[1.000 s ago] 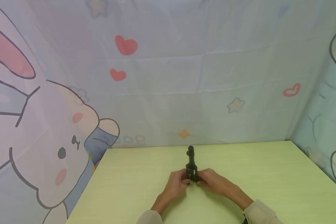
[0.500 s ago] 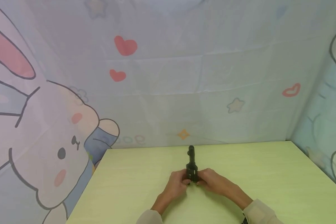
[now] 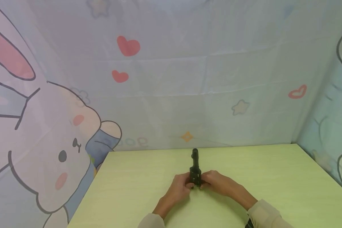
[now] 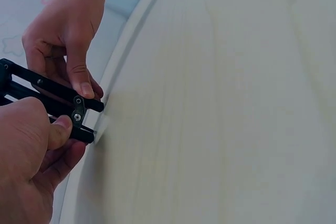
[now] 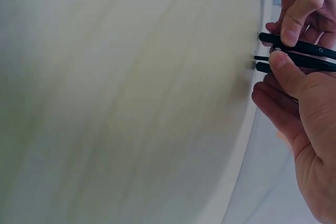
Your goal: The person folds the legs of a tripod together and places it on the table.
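Observation:
In the head view a small black tripod (image 3: 195,163) points away from me over the table, its narrow end toward the back. My left hand (image 3: 180,187) pinches its near end from the left, and my right hand (image 3: 216,182) grips it from the right. Up close in the left wrist view, the tripod's legs (image 4: 55,88) lie side by side, with a small metal hinge brace (image 4: 78,109) between them. Each thumb presses on a leg near its tip. From the right wrist, the leg ends (image 5: 269,38) stand slightly apart. Fingers cover part of the legs.
A pale yellow-green table (image 3: 136,180) spreads beneath both hands. Behind it hangs a printed cloth backdrop (image 3: 171,76) with hearts, stars and a rabbit at the left. Something dark (image 3: 249,223) shows at the right sleeve's cuff (image 3: 265,213).
Both hands keep almost the same place. The gap between the tripod's legs looks a little narrower than a second ago.

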The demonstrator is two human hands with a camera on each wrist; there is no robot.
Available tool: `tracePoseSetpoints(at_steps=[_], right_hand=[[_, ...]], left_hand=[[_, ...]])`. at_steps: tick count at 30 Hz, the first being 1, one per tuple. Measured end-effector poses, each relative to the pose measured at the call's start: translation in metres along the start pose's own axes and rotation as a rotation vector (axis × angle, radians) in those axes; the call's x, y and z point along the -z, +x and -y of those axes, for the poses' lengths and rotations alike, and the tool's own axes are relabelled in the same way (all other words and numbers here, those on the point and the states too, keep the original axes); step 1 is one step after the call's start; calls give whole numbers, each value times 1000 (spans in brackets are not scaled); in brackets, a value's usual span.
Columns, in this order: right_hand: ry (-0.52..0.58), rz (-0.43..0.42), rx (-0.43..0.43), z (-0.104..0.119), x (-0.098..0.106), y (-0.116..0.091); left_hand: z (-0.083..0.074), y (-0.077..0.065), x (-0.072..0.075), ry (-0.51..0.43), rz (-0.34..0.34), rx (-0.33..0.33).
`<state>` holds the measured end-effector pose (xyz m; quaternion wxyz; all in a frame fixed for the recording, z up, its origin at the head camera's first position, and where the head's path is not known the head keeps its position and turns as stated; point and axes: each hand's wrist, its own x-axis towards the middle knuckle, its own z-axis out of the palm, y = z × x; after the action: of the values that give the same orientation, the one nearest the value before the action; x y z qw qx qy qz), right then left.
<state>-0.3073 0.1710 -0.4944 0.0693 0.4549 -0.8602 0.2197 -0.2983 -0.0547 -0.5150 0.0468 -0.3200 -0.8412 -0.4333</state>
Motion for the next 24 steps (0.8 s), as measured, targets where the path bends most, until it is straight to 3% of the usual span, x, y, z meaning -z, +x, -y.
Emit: tracePoseSetpoints(at_steps=[12,18,24], right_hand=[[78,-56,-4,2,-1,-2],[164,-101,-39,9,20,-3],[103,-197,-64,14,53,-2]], left_hand=[[7,-5,-1,-52,-25,-5],[8,-6,-2,-79,-32,2],[9,-7,-4,-123,-70,16]])
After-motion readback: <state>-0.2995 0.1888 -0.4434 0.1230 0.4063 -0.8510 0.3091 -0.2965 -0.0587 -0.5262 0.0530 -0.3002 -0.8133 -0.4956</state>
